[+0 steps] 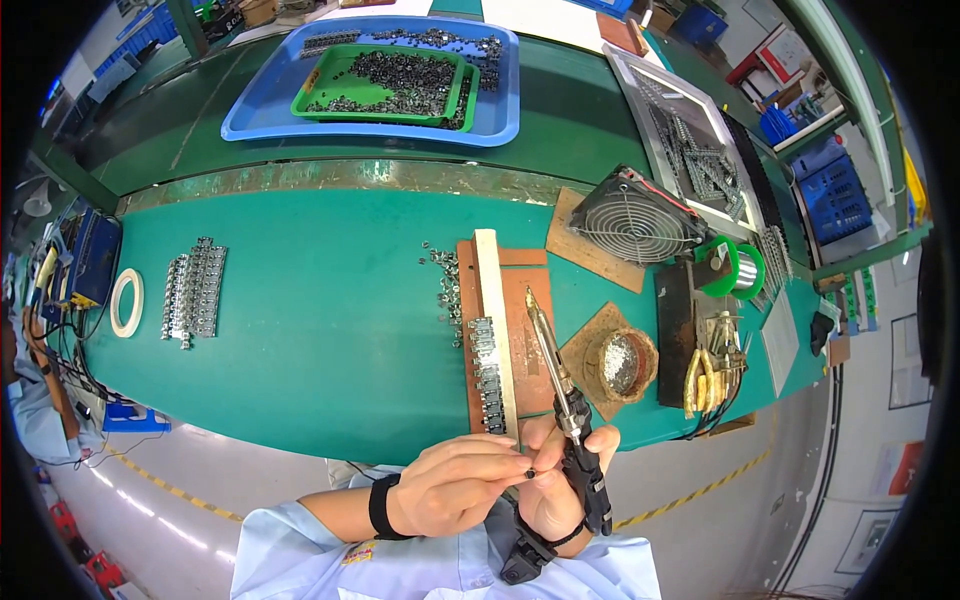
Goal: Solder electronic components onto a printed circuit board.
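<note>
Close to my body, at the table's near edge, my left hand (450, 487) pinches a small dark part (530, 474) between its fingertips. My right hand (553, 503) meets it there, its fingertips at the same part. A soldering iron (566, 392) with a black handle is also gripped in my right hand, its tip slanting up and away. Just beyond the hands lies a brown board (527, 330) with a pale strip (490, 270) along it. A row of small metal parts (487, 378) lines the strip's left side, and loose ones (447, 290) are scattered beside the board.
Right of the board are a round solder pot (627, 364), a fan (640, 220), a green solder spool (742, 270) and a tool box (675, 335). At left are metal part strips (195, 292) and a tape ring (121, 303). A blue tray (250, 112) stands behind; another person's arm (58, 385) shows far left.
</note>
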Demonstrator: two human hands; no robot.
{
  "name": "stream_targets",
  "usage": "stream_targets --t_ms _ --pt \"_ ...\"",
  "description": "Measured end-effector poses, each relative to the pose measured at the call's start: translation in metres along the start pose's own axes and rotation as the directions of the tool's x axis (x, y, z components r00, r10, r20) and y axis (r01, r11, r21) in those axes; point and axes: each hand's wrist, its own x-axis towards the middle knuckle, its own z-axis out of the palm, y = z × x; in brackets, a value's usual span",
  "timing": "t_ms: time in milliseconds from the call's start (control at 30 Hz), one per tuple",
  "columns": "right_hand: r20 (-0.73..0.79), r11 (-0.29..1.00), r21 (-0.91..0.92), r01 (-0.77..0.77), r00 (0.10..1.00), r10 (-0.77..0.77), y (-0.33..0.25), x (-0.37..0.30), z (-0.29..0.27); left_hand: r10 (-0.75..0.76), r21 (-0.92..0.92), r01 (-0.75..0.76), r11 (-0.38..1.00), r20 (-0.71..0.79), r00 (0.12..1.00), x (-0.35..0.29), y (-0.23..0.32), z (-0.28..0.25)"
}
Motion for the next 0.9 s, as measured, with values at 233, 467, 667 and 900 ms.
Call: stream_targets --t_ms 233,467,667,900 --pt "0.006 0.994 0.014 -0.108 0.994 0.108 -0.002 0.002 0.002 0.022 -0.025 -0.021 0.999 0.014 1.000 -0.001 -0.001 -0.002" --pt "-0.033 0.989 -0.050 -0.142 0.990 0.141 -0.005 0.003 0.004 0.008 -0.006 -0.008 1.000 0.033 0.999 -0.001 -0.002 -0.005" --pt "-0.128 0.924 -0.380 -0.033 0.992 -0.017 -0.016 0.016 -0.021 -0.719 -0.469 0.632 0.616 -0.007 0.695 0.005 -0.009 -0.019" --pt "-0.143 0.855 -0.519 -0.023 0.988 -0.060 -0.004 0.010 -0.059 -0.859 -0.337 0.921 0.194 0.395 0.325 0.013 -0.049 -0.042"
